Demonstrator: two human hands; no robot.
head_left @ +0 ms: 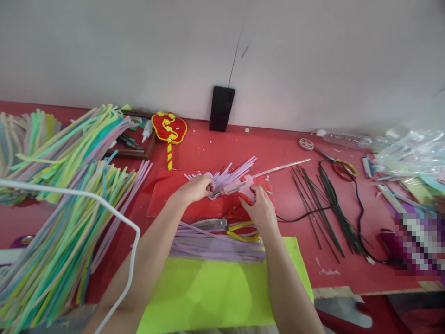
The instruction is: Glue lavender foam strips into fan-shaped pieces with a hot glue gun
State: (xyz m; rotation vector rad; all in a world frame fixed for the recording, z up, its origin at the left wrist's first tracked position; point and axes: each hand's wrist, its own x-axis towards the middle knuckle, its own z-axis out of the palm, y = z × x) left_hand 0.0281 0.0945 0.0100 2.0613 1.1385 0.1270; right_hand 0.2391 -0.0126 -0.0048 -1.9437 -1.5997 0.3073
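Note:
My right hand (261,208) is wrapped around the handle of a pink hot glue gun (238,186), and a clear glue stick (283,168) juts from its back. The gun's nozzle points left toward my left hand (200,188). That hand is closed in a pinch, and what sits between its fingertips is too small to make out. Short lilac pipe cleaners (239,170) lie in a loose bunch just beyond the nozzle, on a red board (167,197). Nearer to me, yellow-handled scissors (239,229) rest across long lilac pipe cleaners (215,248).
Pastel pipe cleaners (69,246) are heaped at left, crossed by a white tube (104,197). A red-and-yellow fan shape (169,129) lies behind the board. A phone (221,109) leans on the wall. At right are dark green stems (328,211), another pair of scissors (342,168) and a black cord (358,199).

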